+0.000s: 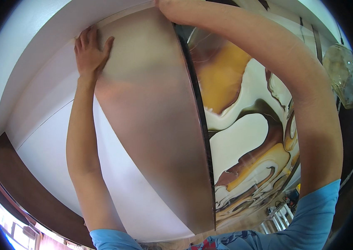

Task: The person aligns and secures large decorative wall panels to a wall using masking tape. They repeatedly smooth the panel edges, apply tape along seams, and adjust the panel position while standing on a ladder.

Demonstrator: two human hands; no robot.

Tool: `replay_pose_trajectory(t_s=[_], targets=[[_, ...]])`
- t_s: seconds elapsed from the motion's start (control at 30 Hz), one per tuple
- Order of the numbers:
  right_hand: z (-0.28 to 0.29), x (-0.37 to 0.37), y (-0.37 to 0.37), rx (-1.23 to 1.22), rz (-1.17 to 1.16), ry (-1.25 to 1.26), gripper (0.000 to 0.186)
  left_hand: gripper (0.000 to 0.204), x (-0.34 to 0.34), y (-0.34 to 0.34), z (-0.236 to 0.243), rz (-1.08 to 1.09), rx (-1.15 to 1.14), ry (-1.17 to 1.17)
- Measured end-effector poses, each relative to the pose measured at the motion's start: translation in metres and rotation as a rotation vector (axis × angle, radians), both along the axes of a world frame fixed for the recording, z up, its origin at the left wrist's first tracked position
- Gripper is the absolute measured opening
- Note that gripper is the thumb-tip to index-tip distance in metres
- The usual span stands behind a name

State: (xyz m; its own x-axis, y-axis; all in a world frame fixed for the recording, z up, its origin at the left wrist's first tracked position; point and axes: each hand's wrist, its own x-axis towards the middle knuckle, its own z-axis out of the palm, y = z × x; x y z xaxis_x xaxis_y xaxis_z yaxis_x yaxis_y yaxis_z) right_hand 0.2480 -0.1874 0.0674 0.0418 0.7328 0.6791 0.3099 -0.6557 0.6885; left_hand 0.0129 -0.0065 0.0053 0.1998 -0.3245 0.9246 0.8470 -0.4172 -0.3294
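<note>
My left hand [89,56] lies open at the upper left edge of a tall matte grey-brown panel [155,125], fingers spread against it and the pale surface beside it. My right arm arches over the upper right, and my right hand [166,9] is at the panel's top right corner, its fingers mostly hidden. A dark strip [201,125] runs along the panel's right edge, beside a glossy panel [235,141] with swirled cream, amber and brown patterns.
A white stepped edge [18,50] and a dark brown band [26,171] curve around the left. A window [11,225] shows at lower left. A glass pendant [343,75] hangs at upper right. An aluminium ladder [281,218] stands below at lower right.
</note>
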Motion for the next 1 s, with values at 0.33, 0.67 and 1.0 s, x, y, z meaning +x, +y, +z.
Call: replay_pose_trajectory(t_s=[0.33,0.67,1.0], targets=[[0.004,-0.001,0.003,-0.006,-0.043,-0.005,0.044,0.103,-0.032,0.013,-0.006,0.125,-0.149,-0.137],[0.010,0.017,0.025,0.108,0.099,-0.004,0.036,0.097,-0.011,0.012,-0.012,0.166,-0.071,-0.216],[0.008,0.017,0.024,0.204,0.113,-0.016,0.034,0.078,0.074,-0.014,-0.017,-0.053,0.091,0.079]])
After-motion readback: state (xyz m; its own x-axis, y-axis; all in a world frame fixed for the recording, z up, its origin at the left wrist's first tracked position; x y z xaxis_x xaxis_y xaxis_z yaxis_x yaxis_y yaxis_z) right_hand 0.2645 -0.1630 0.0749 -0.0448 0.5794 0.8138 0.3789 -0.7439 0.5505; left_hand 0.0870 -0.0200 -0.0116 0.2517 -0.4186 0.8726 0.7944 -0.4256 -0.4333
